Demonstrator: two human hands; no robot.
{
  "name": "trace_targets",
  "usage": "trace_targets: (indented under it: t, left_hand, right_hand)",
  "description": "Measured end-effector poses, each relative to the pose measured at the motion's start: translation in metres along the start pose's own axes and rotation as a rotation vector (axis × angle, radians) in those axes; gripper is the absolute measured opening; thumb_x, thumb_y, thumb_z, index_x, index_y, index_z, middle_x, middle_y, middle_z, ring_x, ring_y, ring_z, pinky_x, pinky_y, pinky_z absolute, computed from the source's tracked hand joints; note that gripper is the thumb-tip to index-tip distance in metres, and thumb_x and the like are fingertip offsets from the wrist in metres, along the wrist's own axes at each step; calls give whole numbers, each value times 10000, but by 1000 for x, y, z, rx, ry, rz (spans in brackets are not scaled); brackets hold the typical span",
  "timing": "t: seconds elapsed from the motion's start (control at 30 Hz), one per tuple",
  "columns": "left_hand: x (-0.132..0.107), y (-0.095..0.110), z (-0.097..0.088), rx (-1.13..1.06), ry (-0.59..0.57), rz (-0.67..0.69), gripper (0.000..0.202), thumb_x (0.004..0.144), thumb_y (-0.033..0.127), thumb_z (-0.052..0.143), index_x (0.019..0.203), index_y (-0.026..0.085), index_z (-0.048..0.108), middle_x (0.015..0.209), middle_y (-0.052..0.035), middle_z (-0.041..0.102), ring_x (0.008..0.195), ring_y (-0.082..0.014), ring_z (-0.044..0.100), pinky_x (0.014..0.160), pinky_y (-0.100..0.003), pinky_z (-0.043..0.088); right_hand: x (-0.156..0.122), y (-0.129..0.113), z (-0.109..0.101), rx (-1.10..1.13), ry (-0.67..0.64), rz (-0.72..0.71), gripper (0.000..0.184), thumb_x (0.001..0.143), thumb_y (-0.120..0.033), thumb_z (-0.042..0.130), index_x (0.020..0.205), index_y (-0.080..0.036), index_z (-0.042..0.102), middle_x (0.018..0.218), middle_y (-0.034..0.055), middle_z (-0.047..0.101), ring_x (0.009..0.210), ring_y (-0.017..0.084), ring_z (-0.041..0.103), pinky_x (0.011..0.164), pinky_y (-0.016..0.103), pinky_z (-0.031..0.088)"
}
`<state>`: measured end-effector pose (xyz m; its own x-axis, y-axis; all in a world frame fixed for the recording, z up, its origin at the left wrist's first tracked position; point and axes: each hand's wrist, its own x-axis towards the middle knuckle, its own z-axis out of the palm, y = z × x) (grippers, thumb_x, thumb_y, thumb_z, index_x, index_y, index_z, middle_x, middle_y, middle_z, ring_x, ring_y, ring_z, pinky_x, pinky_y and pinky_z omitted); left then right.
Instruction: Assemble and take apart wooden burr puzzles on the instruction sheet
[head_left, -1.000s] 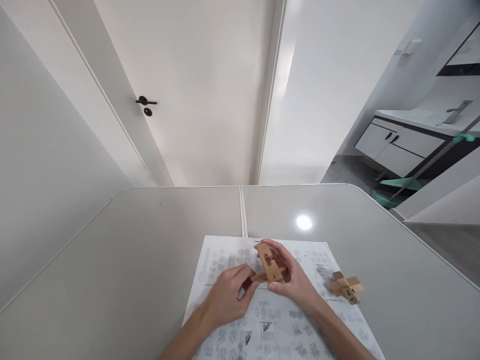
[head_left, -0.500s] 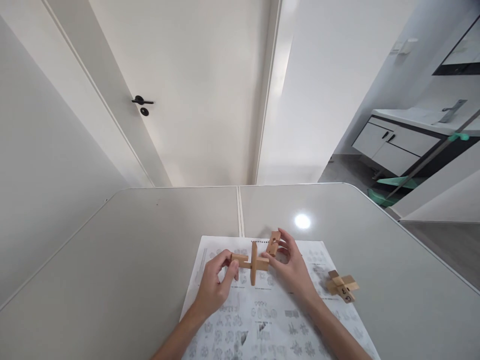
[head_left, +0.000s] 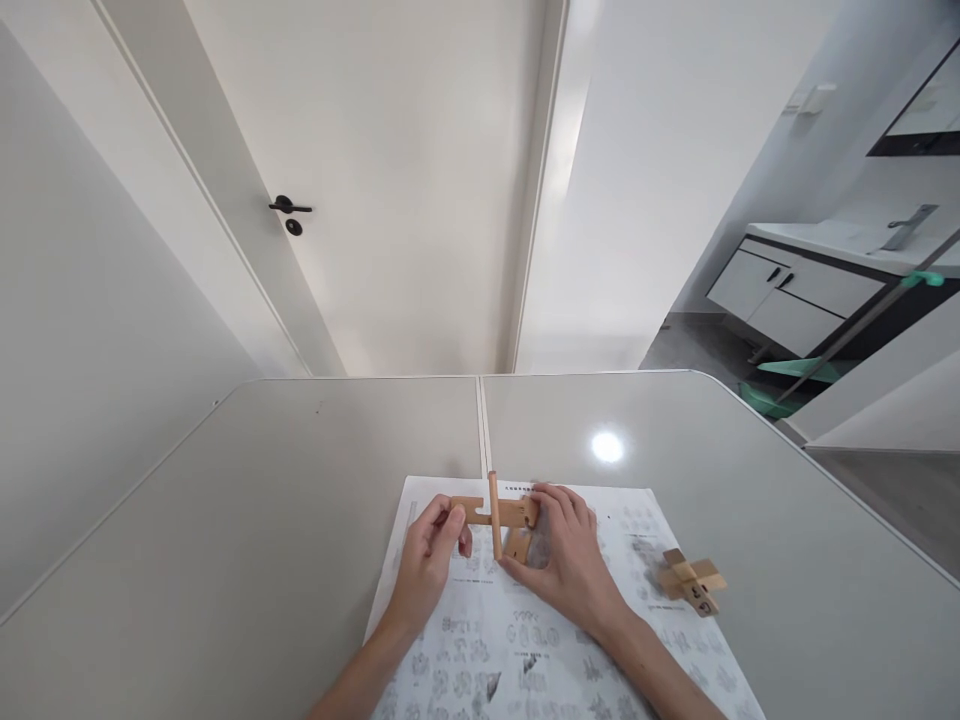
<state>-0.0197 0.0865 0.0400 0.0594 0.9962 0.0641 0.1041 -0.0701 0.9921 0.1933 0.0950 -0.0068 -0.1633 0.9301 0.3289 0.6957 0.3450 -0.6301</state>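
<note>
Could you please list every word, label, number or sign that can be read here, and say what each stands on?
"3" and what looks like "G": dark, tilted characters on the light-brown, cross-shaped wooden assembly; their order is unclear.
Heading and captions on the white, rectangular paper sheet: too small and blurred to read.
Dark marks on the held light-brown, notched wooden pieces: too small to read.

one head-worn camera looks forward and down at both hands [head_left: 424, 562] [head_left: 576, 562].
</note>
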Motion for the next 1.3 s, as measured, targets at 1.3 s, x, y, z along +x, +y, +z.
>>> trace_targets:
  t: [1.3]
  left_hand:
    - [-3, -9, 7, 15, -11, 9, 387, 1037, 499, 495, 764, 227, 457, 627, 49, 440, 589, -138, 418, 611, -281, 366]
  right_hand:
    - [-1, -22, -20, 387, 25, -67, 797, 735, -248, 800, 1425, -384, 426, 1401, 62, 586, 1293, 359, 584, 1048, 592, 545]
